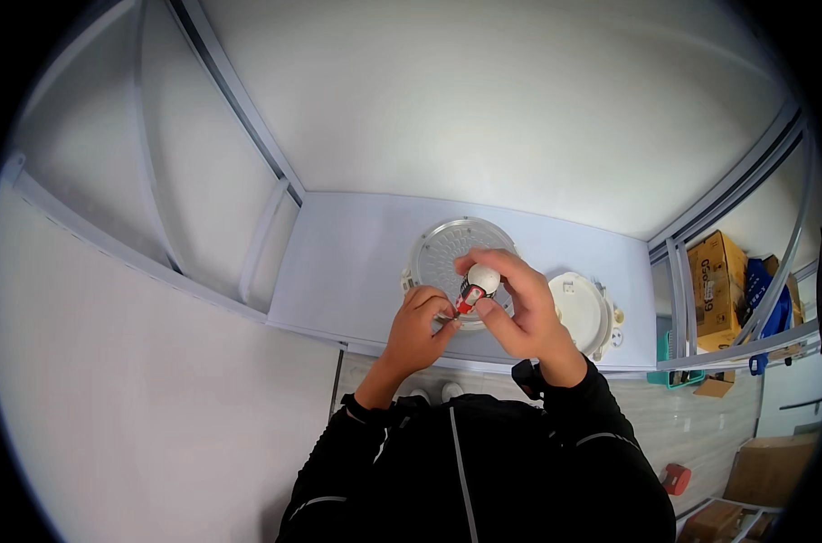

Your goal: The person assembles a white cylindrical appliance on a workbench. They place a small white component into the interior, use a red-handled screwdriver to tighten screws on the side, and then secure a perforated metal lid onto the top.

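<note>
My right hand [528, 312] is closed round a small squeeze bottle [481, 281] with a white end and a red and black label. The bottle is tilted, its narrow end pointing down and left toward my left hand [422, 326]. There, thumb and forefinger are pinched together right at the bottle's tip; what they hold, if anything, is too small to make out. Beneath both hands lies a round silvery disc [442, 249] with a patterned face and a pale edge, partly hidden by my hands. A shallow round white dish-like part [578, 309] rests to the right.
Everything lies on a pale grey shelf [347, 262] against a white wall, with metal frame posts [239, 100] at both sides. Small cream fittings [618, 317] sit by the white part. Beyond the right posts are a yellow cardboard box [717, 281] and a green basket [678, 376].
</note>
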`<state>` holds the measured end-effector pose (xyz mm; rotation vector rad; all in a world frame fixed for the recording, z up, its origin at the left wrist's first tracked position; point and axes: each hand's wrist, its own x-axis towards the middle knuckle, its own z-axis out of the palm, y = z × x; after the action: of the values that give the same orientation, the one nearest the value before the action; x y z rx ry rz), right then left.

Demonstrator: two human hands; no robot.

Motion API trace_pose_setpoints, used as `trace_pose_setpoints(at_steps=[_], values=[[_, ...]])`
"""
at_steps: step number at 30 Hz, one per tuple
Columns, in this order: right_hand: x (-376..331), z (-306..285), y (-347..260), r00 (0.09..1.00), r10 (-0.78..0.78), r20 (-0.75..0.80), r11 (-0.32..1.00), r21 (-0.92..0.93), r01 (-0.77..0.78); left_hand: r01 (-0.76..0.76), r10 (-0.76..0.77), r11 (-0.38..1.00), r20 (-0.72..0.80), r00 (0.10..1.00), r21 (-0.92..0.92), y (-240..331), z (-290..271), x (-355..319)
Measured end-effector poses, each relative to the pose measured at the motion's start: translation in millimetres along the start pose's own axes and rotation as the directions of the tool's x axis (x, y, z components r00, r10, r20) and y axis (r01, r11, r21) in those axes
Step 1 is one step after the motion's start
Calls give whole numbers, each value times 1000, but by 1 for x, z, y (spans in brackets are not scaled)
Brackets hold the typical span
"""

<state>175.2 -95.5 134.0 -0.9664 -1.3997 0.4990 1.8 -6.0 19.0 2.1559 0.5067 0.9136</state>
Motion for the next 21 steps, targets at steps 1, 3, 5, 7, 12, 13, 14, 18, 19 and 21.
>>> trace_pose_setpoints(at_steps=[1,3,5,7,12,13,14,18,19,21], values=[[4,-1,1,997,-71,15,995,-62,71,0,0,1000,2,1000,2,-1,0,0],[6,-4,1,988,-141,63,967,-203,151,-7,7,1000,6,1000,14,-2,0,-1],[3,-10,3,985,-137,103,936,-312,163,-19,19,999,9,1000,34,-4,0,0],[2,-12,8,986,-131,107,933,-322,159,-12,12,1000,13,1000,17,-2,0,0],[3,-3,1,1000,-17,11,999,-50,18,-4,4,1000,12,1000,-11,-2,0,0],[6,-3,5,996,-85,14,992,-97,86,-4,5,1000,15,1000,-8,-2,0,0],[7,-3,5,992,-124,30,980,-151,127,-5,5,1000,17,1000,-4,-2,-1,1],[6,-10,3,981,-164,104,929,-319,189,-20,19,1000,17,1000,20,0,-2,2],[4,-12,6,984,-146,104,931,-322,172,-18,18,1000,18,1000,15,1,-2,2],[3,-10,7,990,-112,85,963,-236,130,-21,20,1000,17,1000,6,0,-2,3]])
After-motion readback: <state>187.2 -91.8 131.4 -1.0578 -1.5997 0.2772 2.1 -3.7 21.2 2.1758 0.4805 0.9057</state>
